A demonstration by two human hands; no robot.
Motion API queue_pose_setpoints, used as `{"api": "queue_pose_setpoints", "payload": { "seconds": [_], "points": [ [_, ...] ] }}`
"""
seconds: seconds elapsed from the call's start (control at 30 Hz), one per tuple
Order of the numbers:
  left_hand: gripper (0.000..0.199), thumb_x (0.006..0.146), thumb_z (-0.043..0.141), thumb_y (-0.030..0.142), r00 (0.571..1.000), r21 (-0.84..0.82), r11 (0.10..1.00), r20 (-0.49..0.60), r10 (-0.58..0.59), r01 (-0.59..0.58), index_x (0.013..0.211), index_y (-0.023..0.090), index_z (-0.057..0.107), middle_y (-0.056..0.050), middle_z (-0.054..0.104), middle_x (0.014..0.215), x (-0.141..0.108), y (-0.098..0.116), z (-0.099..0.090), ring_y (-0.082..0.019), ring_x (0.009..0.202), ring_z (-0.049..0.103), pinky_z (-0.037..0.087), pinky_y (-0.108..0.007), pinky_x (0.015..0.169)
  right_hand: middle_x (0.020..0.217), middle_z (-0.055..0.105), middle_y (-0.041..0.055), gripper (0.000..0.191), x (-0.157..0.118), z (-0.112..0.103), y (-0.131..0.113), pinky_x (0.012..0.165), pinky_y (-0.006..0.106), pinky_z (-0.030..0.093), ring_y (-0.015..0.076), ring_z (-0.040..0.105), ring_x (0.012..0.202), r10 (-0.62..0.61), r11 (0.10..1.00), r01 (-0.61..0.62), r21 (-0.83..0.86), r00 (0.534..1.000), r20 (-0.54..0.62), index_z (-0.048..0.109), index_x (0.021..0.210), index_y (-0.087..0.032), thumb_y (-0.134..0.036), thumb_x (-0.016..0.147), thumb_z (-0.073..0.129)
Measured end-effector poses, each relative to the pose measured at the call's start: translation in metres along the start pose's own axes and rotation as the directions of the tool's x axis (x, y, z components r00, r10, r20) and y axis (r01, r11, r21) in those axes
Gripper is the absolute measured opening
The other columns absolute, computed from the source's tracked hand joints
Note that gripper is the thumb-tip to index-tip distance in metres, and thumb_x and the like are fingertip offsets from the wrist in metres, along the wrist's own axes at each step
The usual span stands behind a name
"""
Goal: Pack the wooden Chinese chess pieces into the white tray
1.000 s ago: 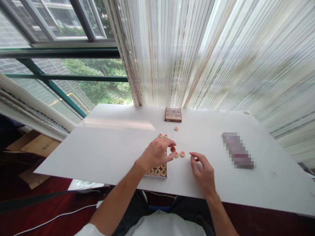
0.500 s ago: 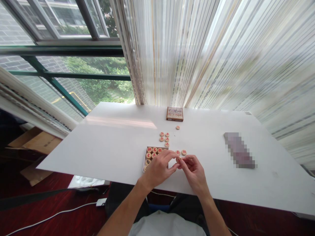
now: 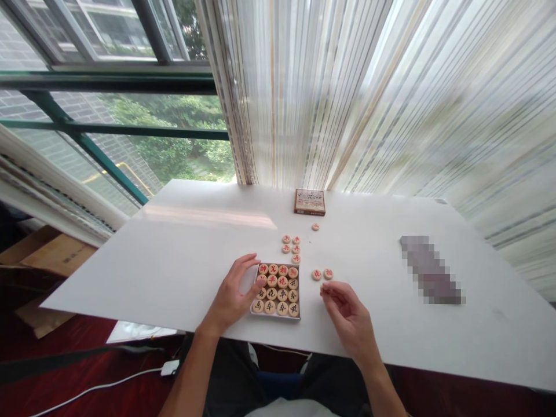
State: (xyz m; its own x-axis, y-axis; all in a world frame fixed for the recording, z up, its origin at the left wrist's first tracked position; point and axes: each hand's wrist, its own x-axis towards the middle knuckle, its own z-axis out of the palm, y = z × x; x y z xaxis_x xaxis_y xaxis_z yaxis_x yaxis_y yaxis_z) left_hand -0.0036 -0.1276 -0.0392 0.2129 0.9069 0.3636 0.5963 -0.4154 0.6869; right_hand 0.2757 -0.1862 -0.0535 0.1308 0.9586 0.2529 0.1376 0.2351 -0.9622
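My left hand (image 3: 234, 292) is at the left side of an open box (image 3: 275, 316), its fingers apart and its thumb over the box's left edge. Round wooden pieces with red and black characters fill the box in rows. My right hand (image 3: 347, 313), to the right of the box, pinches a small round piece (image 3: 322, 287) between thumb and fingers. Just beyond it, two red-marked pieces (image 3: 329, 274) lie side by side on the table. Several more red-marked pieces (image 3: 296, 249) sit behind the box.
A single piece (image 3: 315, 227) lies further back, near a flat decorated box (image 3: 309, 202). A blurred, pixelated object (image 3: 432, 271) is on the right of the white table (image 3: 195, 243). Striped curtains hang behind.
My left hand has moved left, away from my right hand, uncovering the pieces in the box. My right hand still pinches the piece and has shifted slightly right and down.
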Motion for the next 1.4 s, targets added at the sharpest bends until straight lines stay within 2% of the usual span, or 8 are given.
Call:
{"api": "queue_pose_setpoints", "payload": {
  "seconds": [0.2,0.47,0.67,0.8,0.93,1.17,1.3,1.4],
  "points": [
    [0.039,0.094,0.059,0.039,1.000,0.023,1.000,0.019,-0.010,0.009,0.130,0.026,0.055,-0.011,0.052,0.144,-0.002,0.002,0.003,-0.028,0.133,0.050,0.044,-0.048,0.113,0.110,0.067,0.0097,0.029,0.000,-0.001,0.007,0.087,0.036,0.060,0.0222,0.067,0.098,-0.003,0.999,0.002,-0.047,1.000,-0.017,0.064,0.117,-0.024,-0.035,0.091,0.067],
    [0.042,0.094,0.059,0.039,0.999,0.047,0.999,0.042,-0.016,0.014,0.134,0.026,0.051,-0.010,0.054,0.142,-0.003,0.000,0.002,-0.026,0.133,0.051,0.045,-0.046,0.113,0.123,0.069,0.0109,0.034,0.000,0.001,0.000,0.092,0.039,0.061,0.0249,0.071,0.102,0.047,0.983,-0.035,-0.183,0.997,0.061,0.066,0.123,-0.024,-0.036,0.092,0.065],
    [0.044,0.094,0.058,0.040,0.998,0.062,0.998,0.052,-0.029,0.025,0.135,0.026,0.050,-0.009,0.055,0.141,-0.004,-0.001,0.003,-0.027,0.132,0.053,0.046,-0.045,0.111,0.121,0.071,0.0103,0.033,0.000,0.005,-0.009,0.091,0.038,0.061,0.0253,0.072,0.100,0.053,0.964,-0.026,-0.266,0.994,0.094,0.067,0.122,-0.024,-0.037,0.092,0.063],
    [0.044,0.095,0.058,0.041,0.997,0.060,0.997,0.071,-0.044,0.040,0.135,0.027,0.050,-0.008,0.056,0.140,-0.004,0.000,0.002,-0.026,0.131,0.053,0.046,-0.045,0.111,0.118,0.071,0.0108,0.033,0.004,0.013,-0.014,0.084,0.036,0.062,0.0229,0.073,0.090,0.050,0.953,-0.013,-0.304,0.992,0.113,0.065,0.122,-0.023,-0.037,0.093,0.062],
    [0.043,0.095,0.057,0.041,0.998,0.055,0.998,0.058,-0.029,0.026,0.135,0.026,0.051,-0.009,0.058,0.138,-0.004,0.001,0.002,-0.027,0.128,0.055,0.048,-0.047,0.109,0.113,0.071,0.0095,0.032,0.009,0.023,-0.015,0.079,0.034,0.063,0.0201,0.072,0.082,0.030,0.960,0.007,-0.279,0.991,0.131,0.064,0.122,-0.023,-0.036,0.092,0.063],
    [0.040,0.094,0.059,0.039,0.998,0.052,0.999,0.059,-0.003,0.000,0.132,0.027,0.053,-0.010,0.057,0.140,-0.004,-0.003,0.002,-0.029,0.129,0.054,0.048,-0.049,0.109,0.102,0.072,0.0075,0.021,0.012,0.029,-0.006,0.084,0.032,0.063,0.0215,0.072,0.090,0.021,0.988,0.002,-0.153,0.988,0.151,0.068,0.109,-0.022,-0.035,0.092,0.064],
    [0.040,0.094,0.059,0.037,0.997,0.071,0.997,0.069,0.035,-0.040,0.133,0.027,0.052,-0.010,0.051,0.144,0.001,0.010,-0.001,-0.027,0.134,0.049,0.047,-0.047,0.111,0.105,0.071,0.0069,0.020,0.011,0.029,-0.002,0.085,0.032,0.062,0.0216,0.072,0.093,0.027,0.989,-0.012,-0.146,0.994,0.101,0.069,0.110,-0.025,-0.034,0.093,0.064],
    [0.033,0.094,0.059,0.035,0.974,0.143,0.973,0.161,0.160,-0.183,0.126,0.029,0.059,-0.007,0.048,0.146,0.008,0.032,0.001,-0.028,0.139,0.041,0.041,-0.048,0.115,0.110,0.069,0.0074,0.018,0.011,0.029,-0.002,0.087,0.032,0.061,0.0228,0.069,0.101,-0.013,0.986,0.031,-0.166,0.994,0.107,0.070,0.110,-0.027,-0.032,0.095,0.060]
  ]
}}
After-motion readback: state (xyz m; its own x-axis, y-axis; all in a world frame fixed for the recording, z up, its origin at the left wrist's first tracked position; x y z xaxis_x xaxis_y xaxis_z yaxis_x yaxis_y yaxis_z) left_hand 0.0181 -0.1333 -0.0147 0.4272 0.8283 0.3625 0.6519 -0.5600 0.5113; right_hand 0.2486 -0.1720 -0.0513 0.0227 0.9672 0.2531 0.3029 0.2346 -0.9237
